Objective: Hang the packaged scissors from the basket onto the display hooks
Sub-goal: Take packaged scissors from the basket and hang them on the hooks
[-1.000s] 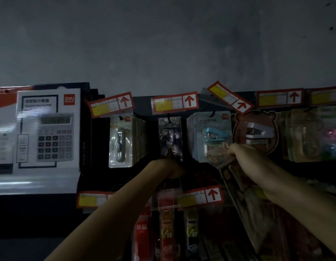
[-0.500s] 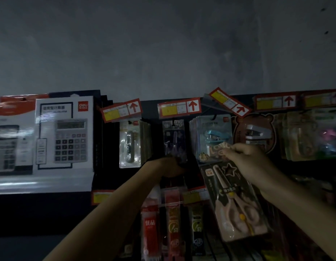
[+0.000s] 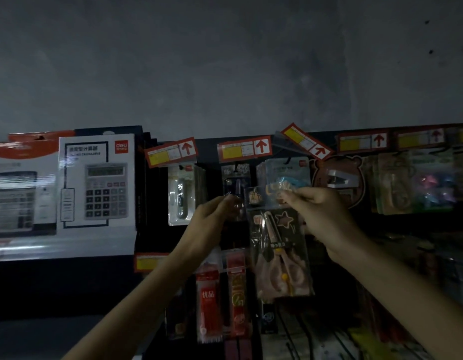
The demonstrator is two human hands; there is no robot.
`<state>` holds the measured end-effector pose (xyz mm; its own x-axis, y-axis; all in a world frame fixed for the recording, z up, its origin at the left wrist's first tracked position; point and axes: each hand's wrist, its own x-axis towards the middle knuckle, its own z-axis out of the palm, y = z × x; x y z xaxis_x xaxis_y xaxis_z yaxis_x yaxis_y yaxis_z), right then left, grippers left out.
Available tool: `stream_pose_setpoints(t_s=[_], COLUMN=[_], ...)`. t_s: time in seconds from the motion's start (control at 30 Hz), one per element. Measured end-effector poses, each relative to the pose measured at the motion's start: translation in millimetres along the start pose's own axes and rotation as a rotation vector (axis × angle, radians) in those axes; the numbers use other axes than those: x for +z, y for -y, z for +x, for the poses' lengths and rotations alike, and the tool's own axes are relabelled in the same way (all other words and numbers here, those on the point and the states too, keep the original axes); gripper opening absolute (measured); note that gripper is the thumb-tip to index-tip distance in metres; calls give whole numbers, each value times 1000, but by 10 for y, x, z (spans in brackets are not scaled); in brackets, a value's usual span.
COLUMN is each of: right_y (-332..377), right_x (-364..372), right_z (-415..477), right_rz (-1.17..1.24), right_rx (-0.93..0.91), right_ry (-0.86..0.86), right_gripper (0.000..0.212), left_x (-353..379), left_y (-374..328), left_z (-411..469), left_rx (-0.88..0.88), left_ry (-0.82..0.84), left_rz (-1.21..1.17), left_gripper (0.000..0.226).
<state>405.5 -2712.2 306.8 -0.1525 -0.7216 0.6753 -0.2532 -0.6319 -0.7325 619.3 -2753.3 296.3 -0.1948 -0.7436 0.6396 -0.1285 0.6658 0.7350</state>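
My right hand (image 3: pixel 320 211) pinches the top card of a packaged pair of pink scissors (image 3: pixel 279 245), which hangs upright in front of the display. My left hand (image 3: pixel 215 216) is raised just left of the pack's upper corner, fingers curled by a dark hanging pack (image 3: pixel 235 183); what it holds is too dim to tell. The hook behind that pack sits under a red and yellow price tag (image 3: pixel 244 149). The basket is out of view.
Boxed calculators (image 3: pixel 95 183) stand at the left. Hanging packs fill the top row: a white blister pack (image 3: pixel 182 193), a blue stapler pack (image 3: pixel 287 172), a bear-shaped pack (image 3: pixel 339 178). Red refill packs (image 3: pixel 208 294) hang below.
My right hand has carried the scissors pack left and slightly up toward the middle hook. My left hand has risen and moved a little right, beside the pack's top corner.
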Motion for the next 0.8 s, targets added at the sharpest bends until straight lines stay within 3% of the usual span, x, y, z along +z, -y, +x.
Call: stream_pose_setpoints(t_s=[0.07,0.17,0.33,0.4,0.5,0.53,0.67,0.8], right_y=[35,63,105,112,89,95,37,-27], right_x=[58,151,290,322,319,304,263,278], right_z=[-36,-71,-122,-145,-156,-172,-255,-298], right_rz=[28,45,110,111,99,86,105,186], right_rx=[-17,-44,-80,-85,9,50,164,150], right_ry=[12,14,-26,-18,69,124,292,276], right_gripper=[15,18,21,36,82,84,50,30], left_x=[24,84,107,84,26,5,-51,-77], left_y=[-119,-217,-231,-222,-214,-210,-252,-269], left_z=[-208,-450,-624,-638,-611,-592,-501,-381], left_rx=[-99,-155,-113,-105,-119,-127,-154,-166], left_ry=[53,123,60,35,15,16,17,45], left_rz=[-155,-174,-162,-183,-206,-230,-253,-269], left_gripper=[40,42,16,9,12,11,17,34])
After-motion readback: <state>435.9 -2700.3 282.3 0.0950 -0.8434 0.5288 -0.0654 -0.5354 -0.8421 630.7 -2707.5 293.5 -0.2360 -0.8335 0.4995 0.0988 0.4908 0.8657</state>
